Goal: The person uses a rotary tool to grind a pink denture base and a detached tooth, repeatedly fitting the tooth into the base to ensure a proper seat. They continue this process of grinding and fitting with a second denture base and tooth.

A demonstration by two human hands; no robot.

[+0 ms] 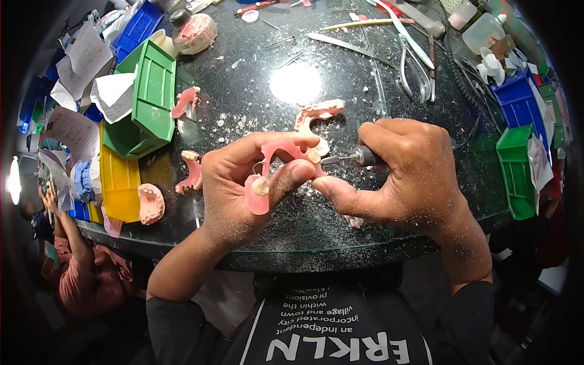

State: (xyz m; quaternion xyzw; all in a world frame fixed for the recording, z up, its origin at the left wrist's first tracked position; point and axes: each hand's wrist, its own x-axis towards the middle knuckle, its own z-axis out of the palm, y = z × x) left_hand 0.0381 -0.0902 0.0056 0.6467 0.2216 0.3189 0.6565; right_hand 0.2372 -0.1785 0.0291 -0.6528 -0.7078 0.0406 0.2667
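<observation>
My left hand (243, 176) is closed around a pink denture plate (258, 196), pinched between thumb and fingers, with pale teeth on it. My right hand (404, 176) grips a dark rotary handpiece (364, 156); its metal bit points left and meets the plate's right end beside a tooth. The right thumb rests against that same end of the plate. Just behind the hands lies a pale horseshoe-shaped cast (317, 113). White grinding dust covers both hands and forearms.
Green (153, 91) and yellow (119, 182) bins stand at left, near a dental cast (151, 204) and pink denture pieces (192, 172). Pliers (411, 72), a toothbrush (406, 33) and a blade lie at the back. Another green bin (517, 172) stands right. A co-worker (85, 274) is at far left.
</observation>
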